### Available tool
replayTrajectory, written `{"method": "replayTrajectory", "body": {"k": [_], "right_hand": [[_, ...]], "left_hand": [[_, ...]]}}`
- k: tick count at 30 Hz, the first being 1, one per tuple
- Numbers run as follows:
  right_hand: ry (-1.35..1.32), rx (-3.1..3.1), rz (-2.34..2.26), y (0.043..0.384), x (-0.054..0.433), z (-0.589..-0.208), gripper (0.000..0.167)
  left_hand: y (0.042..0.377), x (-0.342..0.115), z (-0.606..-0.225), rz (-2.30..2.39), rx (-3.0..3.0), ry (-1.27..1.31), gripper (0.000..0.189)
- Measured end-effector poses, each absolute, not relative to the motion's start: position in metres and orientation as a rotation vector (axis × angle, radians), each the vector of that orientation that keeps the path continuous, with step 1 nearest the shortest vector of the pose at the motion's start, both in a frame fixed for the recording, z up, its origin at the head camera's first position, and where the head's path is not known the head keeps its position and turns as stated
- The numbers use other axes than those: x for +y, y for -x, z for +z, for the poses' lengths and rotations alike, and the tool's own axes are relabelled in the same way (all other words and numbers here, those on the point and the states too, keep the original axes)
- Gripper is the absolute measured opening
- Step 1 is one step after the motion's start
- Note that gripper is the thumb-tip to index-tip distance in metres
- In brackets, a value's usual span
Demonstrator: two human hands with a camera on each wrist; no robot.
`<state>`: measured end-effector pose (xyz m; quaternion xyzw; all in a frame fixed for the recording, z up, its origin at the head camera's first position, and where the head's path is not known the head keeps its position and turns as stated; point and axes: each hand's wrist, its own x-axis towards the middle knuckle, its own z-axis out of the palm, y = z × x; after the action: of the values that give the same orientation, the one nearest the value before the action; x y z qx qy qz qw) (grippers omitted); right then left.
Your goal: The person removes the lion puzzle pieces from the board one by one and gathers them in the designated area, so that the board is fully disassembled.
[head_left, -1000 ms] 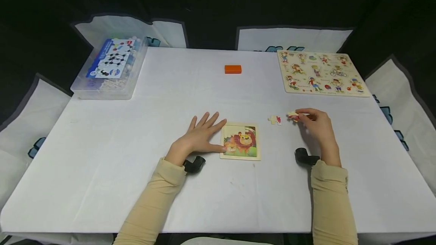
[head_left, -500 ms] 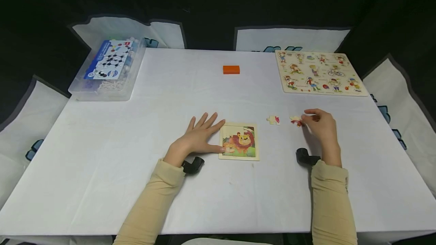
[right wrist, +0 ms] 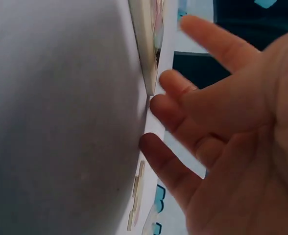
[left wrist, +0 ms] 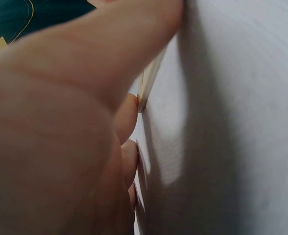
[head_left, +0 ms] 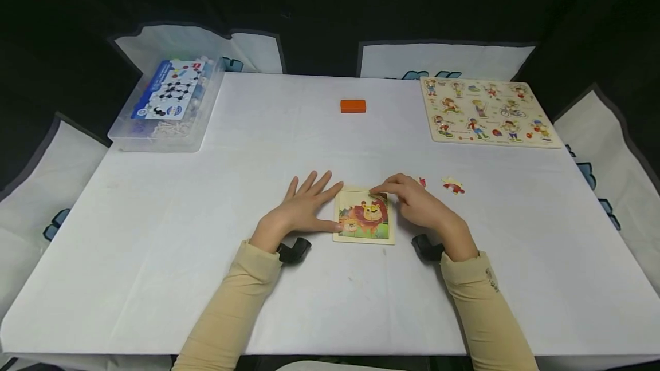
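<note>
A small square lion jigsaw puzzle in a wooden frame point(head_left: 363, 240) lies flat on the table. My left hand point(head_left: 299, 212) rests at its left side with fingers spread, thumb and index finger touching the frame's edge. Over the upper right corner is my right hand point(head_left: 423, 205), index finger stretched to the puzzle's top part; whether it presses there I cannot tell. The right wrist view shows no piece between its fingers point(right wrist: 217, 41). One loose red and yellow jigsaw piece point(head_left: 454, 186) lies right of that hand. Another piece point(head_left: 422, 182) is mostly hidden behind it.
An orange block point(head_left: 353, 106) lies toward the back middle. At the back right is a wooden board point(head_left: 490, 141) with pictures of children. A clear plastic box point(head_left: 154, 143) with a molecule-model label stands at the back left.
My right hand has let go of the red and yellow piece, leaving it on the table, and moved left to the puzzle's upper right corner. The left hand stays put.
</note>
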<state>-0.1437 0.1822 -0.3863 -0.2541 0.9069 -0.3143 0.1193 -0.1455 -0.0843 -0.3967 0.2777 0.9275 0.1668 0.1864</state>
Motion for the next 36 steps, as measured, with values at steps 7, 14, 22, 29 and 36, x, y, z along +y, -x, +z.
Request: {"method": "replayTrajectory", "body": {"k": [7, 14, 22, 29, 36], "right_hand": [[0.865, 2.771, -0.694, 0.143, 0.1779, -0.3914, 0.057], [0.866, 2.814, -0.632, 0.143, 0.1748, -0.3923, 0.056], [0.898, 2.874, -0.568, 0.1421, 0.1741, -0.3937, 0.053], [0.946, 2.91, -0.548, 0.1412, 0.174, -0.3942, 0.048], [0.955, 2.912, -0.511, 0.1412, 0.1715, -0.3935, 0.047]], "left_hand": [[0.145, -0.0832, -0.3942, 0.47, 2.612, -0.779, 0.089], [0.1462, -0.0842, -0.3953, 0.468, 2.614, -0.78, 0.089], [0.1465, -0.0836, -0.3978, 0.468, 2.609, -0.773, 0.089], [0.1467, -0.0825, -0.3974, 0.464, 2.609, -0.767, 0.089], [0.1463, -0.0833, -0.3973, 0.472, 2.61, -0.769, 0.089]]}}
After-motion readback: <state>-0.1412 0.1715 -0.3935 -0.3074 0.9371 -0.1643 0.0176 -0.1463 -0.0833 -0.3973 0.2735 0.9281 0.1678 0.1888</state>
